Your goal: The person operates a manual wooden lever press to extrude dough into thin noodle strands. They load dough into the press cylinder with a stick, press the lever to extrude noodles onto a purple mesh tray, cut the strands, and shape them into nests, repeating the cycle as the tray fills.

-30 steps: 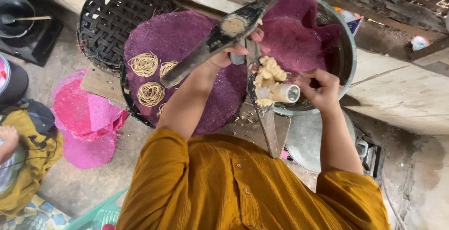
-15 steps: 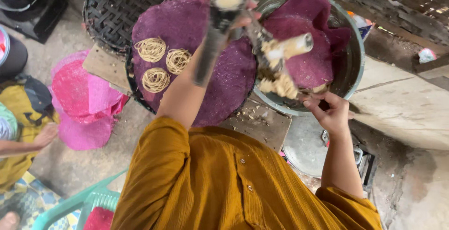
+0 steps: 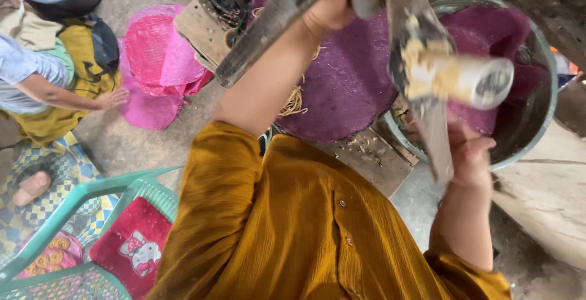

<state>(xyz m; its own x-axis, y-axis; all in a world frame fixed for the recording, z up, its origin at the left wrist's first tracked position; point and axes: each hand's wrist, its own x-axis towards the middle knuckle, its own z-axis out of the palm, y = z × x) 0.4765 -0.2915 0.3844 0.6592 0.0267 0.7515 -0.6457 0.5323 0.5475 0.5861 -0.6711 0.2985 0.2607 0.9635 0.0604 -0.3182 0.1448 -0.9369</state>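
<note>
Purple cloth point(image 3: 348, 86) on the woven tray carries a noodle coil point(image 3: 294, 100); the left hand point(image 3: 342, 4) is clenched on the press lever point(image 3: 274, 22), the right hand point(image 3: 471, 156) grips its lower handle over the basin point(image 3: 537, 135), dough-smeared cylinder point(image 3: 458, 77) raised, more coils likely

Below your hands you see a rough grey concrete floor point(image 3: 140, 141) in daylight; a green plastic chair point(image 3: 91, 214) stands down to your left, a concrete ledge point(image 3: 549, 202) right.

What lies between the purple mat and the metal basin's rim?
In the head view, the long grey press handle, dough-caked, crosses between purple mat and metal basin.
</note>
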